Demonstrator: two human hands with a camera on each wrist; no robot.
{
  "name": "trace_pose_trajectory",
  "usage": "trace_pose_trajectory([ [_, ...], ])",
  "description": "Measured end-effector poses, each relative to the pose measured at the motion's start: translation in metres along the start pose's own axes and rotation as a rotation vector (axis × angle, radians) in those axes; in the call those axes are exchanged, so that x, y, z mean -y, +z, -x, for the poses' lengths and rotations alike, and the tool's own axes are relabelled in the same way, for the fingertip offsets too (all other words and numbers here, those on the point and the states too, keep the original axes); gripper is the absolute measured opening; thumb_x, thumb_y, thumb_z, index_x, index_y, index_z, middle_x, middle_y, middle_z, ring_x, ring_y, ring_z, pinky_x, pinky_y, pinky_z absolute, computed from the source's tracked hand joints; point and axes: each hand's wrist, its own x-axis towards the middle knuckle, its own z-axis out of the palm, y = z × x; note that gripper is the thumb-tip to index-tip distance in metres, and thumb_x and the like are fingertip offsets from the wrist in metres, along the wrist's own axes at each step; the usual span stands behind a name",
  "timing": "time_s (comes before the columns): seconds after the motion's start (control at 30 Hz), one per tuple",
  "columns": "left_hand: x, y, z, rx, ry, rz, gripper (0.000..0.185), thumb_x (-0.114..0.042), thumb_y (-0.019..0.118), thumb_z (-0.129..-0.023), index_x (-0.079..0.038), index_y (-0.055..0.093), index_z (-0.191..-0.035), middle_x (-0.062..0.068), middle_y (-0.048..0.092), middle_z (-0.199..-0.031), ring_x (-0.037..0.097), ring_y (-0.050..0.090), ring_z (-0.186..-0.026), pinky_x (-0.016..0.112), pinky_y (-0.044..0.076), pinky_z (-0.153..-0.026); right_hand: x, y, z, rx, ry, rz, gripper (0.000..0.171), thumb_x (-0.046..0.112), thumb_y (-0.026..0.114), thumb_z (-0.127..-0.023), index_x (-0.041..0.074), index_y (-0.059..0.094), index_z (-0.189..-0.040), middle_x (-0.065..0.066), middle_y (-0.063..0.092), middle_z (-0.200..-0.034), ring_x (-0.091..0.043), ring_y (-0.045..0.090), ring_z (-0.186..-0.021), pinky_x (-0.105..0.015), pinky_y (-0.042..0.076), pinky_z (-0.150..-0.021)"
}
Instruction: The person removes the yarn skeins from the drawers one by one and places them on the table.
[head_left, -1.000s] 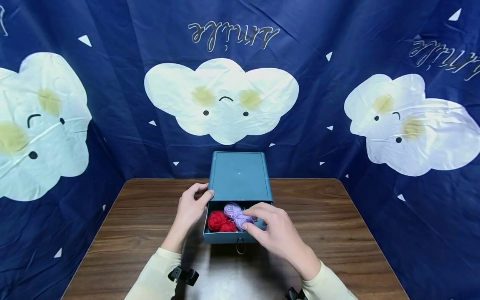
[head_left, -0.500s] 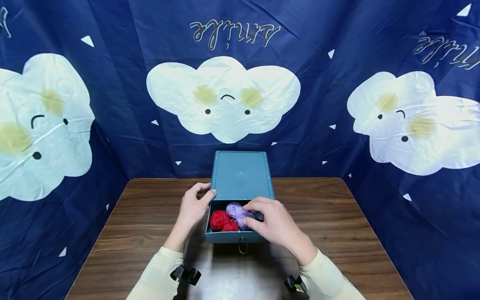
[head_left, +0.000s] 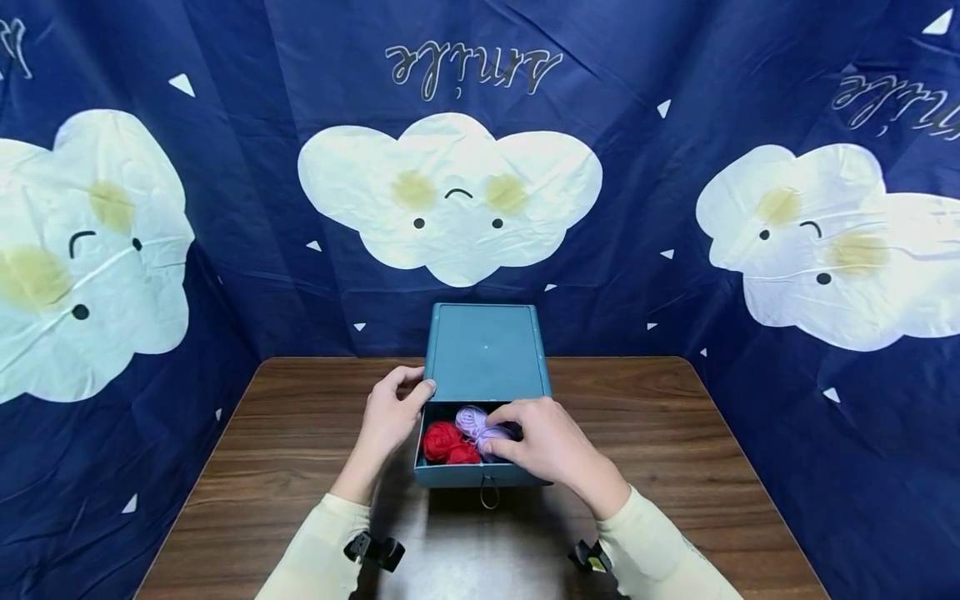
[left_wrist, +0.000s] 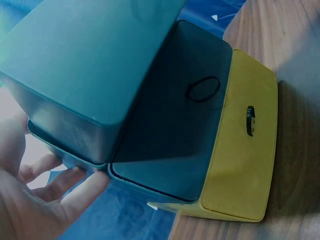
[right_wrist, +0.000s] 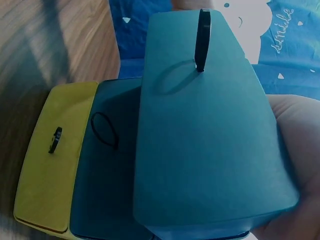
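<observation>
The top teal drawer [head_left: 450,477] is pulled out of a stacked drawer box [head_left: 487,350]. In it lie red yarn [head_left: 441,439] on the left and a purple ball of yarn [head_left: 471,422] to its right. My right hand [head_left: 553,440] reaches over the drawer's right side, thumb and forefinger around the purple yarn; its other fingers are hidden inside. My left hand [head_left: 392,414] rests against the box's left side, thumb at the top's front corner. In the left wrist view, its fingers touch the side beneath the extended drawer. Both wrist views hide the drawer's contents.
Below the pulled-out drawer are a closed teal drawer [left_wrist: 175,130] and a closed yellow drawer [left_wrist: 240,155], each with a dark loop pull. The box stands at the back of a wooden table [head_left: 300,433], with blue cloud-print cloth [head_left: 247,167] behind and at both sides.
My right hand has shifted slightly left over the drawer, still at the purple yarn. My left hand stays at the box's side. The head view has shifted a little.
</observation>
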Motion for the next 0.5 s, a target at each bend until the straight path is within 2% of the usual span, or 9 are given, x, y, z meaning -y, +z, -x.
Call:
trace_pose_trajectory([
  [0.2,0.0003,0.0009,0.0006,-0.003,-0.003,0.000,0.031,-0.026,0.071,-0.096,-0.012,0.071,-0.125,0.014,0.072,-0.107,0.016,0.063,-0.077,0.027,0.054,-0.066,0.0019,-0.0021,-0.0015,0.035,-0.023,0.007,0.019,0.026,0.084,-0.086,0.019,0.080,-0.104,0.007,0.077,-0.100,-0.007,0.065,-0.083,-0.028,0.054,-0.074],
  [0.5,0.0015,0.0009,-0.0001,-0.005,-0.002,-0.004,0.032,-0.027,0.071,-0.097,-0.013,0.071,-0.126,0.012,0.072,-0.112,0.018,0.065,-0.089,0.027,0.056,-0.069,0.0017,-0.0010,-0.0010,-0.007,-0.076,-0.011,0.019,0.009,0.079,-0.084,0.017,0.079,-0.101,0.006,0.074,-0.101,-0.008,0.063,-0.083,-0.027,0.055,-0.075],
])
